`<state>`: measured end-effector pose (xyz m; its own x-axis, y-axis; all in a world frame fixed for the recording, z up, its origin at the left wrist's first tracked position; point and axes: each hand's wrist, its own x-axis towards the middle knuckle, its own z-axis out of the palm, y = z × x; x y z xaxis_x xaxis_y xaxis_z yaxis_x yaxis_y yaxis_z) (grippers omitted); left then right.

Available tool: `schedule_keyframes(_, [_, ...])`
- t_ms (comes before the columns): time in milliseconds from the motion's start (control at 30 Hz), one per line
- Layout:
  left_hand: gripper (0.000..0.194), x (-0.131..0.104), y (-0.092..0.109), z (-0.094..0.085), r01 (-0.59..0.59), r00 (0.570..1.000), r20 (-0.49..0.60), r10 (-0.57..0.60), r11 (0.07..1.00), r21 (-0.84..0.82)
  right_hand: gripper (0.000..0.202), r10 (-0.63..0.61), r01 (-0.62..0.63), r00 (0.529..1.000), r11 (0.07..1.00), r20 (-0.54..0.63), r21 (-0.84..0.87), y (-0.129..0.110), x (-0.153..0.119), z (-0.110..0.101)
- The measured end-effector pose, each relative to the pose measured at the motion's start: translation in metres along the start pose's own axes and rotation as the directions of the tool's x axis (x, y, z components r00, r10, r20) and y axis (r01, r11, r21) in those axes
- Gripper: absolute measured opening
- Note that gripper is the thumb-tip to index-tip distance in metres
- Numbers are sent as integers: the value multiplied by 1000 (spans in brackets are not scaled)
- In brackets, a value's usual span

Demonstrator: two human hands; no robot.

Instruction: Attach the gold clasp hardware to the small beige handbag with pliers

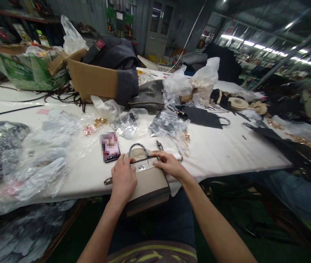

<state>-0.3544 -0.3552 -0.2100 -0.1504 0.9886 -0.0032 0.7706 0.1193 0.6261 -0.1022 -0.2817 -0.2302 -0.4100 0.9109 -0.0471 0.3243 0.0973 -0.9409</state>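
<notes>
Together, both hands [144, 171] grip the beige handbag [150, 184] near its clasp [141, 167]

Bare hands [124, 178] and forearms [103, 223], brownish-grey garment [133, 254] with curved yellow stripes [150, 246], dark blue trousers [169, 223].

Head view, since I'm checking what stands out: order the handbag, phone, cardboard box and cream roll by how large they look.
1. Cardboard box and handbag: unsure, as the handbag sits nearer the camera.
2. Phone
3. Cream roll
</notes>
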Motion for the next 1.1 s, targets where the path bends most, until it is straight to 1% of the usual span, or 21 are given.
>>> schedule_keyframes(100, [29, 2, 2, -3, -1, 1000, 30, 0, 1000, 11, 49, 2, -2, 1000, 1000, -3, -11, -3, 0, 0])
schedule_keyframes(300, [29, 9, 6, -13, 45, 993, 105, -47, 999, 28, 46, 14, -14, 1000, 999, -21, -30, -9, -1, 2])
schedule_keyframes(500, [30, 12, 3, -18, 35, 986, 161, -39, 999, 24, 45, 29, -30, 999, 999, -25, -32, -10, -7, 2])
schedule_keyframes(1100, [29, 11, 6, -16, 36, 987, 154, -43, 998, 43, 45, -3, 2, 999, 999, -40, -38, -9, -9, 2])
